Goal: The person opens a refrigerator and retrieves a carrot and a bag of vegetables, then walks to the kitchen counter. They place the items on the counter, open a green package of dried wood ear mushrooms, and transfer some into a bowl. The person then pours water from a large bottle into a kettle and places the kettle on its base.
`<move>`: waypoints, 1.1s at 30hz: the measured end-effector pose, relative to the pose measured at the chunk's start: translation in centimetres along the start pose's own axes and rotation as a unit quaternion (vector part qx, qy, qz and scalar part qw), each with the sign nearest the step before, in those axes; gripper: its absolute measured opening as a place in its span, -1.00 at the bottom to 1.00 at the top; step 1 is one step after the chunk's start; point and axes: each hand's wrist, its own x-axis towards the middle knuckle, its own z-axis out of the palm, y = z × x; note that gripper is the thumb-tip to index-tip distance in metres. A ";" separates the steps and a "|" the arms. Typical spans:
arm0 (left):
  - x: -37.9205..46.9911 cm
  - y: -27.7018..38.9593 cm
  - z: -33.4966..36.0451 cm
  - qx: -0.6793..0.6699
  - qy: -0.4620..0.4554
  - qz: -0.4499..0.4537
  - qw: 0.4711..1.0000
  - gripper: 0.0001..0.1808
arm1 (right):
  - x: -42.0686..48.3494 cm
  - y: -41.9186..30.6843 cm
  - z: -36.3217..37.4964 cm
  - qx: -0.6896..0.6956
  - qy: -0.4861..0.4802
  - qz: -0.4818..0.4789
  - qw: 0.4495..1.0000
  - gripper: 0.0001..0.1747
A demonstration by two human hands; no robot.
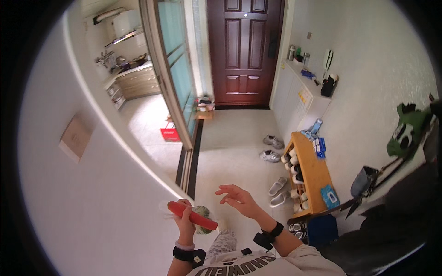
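Note:
My left hand [185, 220] grips a long red-orange carrot [193, 215], which slants down to the right across the palm. Thin clear plastic [165, 209] shows at the carrot's upper left end. Just behind and below it is a round green, pale-streaked vegetable [203, 210], partly hidden by the carrot; what bears it cannot be told. To the right, my right hand [236, 200] is raised with its fingers apart and holds nothing. Black bands with small devices are on both wrists.
A wooden shoe rack [310, 172] with shoes stands at the right, and more shoes [271, 156] lie beside it on the floor. A sliding glass door [176, 62] borders the kitchen at the left, where a red bag [170, 134] stands. Ahead is a dark red door [245, 51].

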 end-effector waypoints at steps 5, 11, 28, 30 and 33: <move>17.1 -3.4 6.1 -0.027 -0.033 -0.020 0.999 -0.84 | 13.9 0.1 -6.9 -0.021 0.021 0.014 0.999 -0.49; 35.7 -7.9 10.0 -0.039 -0.021 0.010 0.999 -0.85 | 31.0 3.1 -14.9 0.001 0.044 0.020 0.999 -0.51; 66.8 -3.9 -2.8 0.011 0.488 0.197 0.850 -0.88 | 82.6 21.2 -0.1 0.122 -0.442 0.124 0.880 -0.56; 69.4 -3.3 -6.8 0.000 0.521 0.206 0.828 -0.87 | 85.5 23.2 4.4 0.099 -0.484 0.100 0.864 -0.55; 76.2 -1.0 -12.0 -0.032 0.508 0.187 0.840 -0.89 | 93.2 24.6 11.1 0.075 -0.507 0.108 0.852 -0.56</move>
